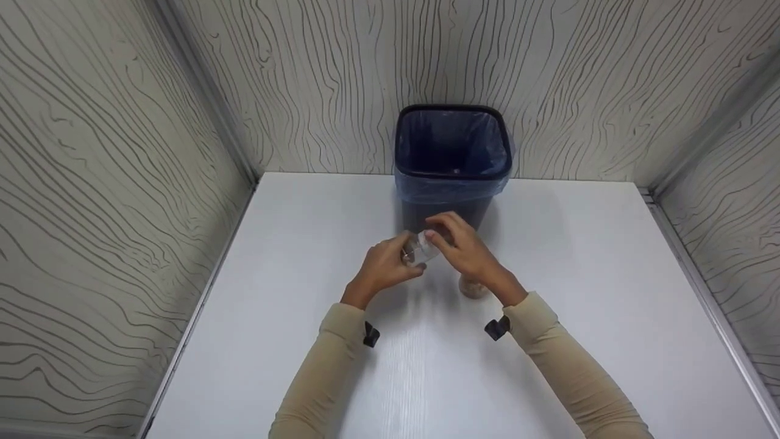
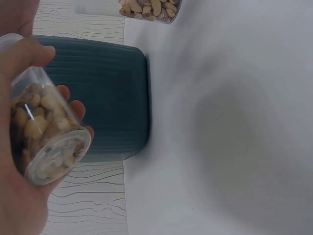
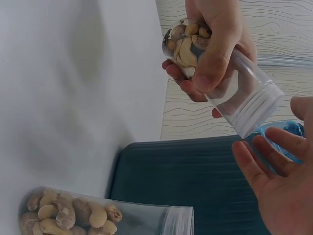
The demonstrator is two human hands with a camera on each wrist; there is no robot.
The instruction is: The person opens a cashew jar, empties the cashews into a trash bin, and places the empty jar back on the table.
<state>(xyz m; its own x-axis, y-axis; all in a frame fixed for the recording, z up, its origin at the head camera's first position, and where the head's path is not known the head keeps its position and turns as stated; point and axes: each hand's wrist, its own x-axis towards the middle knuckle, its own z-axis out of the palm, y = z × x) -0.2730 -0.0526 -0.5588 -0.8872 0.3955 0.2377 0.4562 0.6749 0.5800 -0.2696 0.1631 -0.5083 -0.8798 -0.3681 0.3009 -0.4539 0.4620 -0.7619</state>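
Clear jar (image 1: 420,250), nuts (image 2: 39,117) gathered at its base, is tilted in front of the bin (image 1: 420,214), above the counter (image 1: 304,256). Left hand (image 1: 387,262) has fingers clamped round it. Right hand (image 1: 466,247), also before the bin, is near the jar's mouth, fingers apart; cannot tell if touching. Second jar (image 3: 68,215), also holding nuts, stands on the counter before the bin. Blue liner (image 1: 451,190) overhangs the bin's rim; patterned wall (image 1: 341,79) rises behind the bin.
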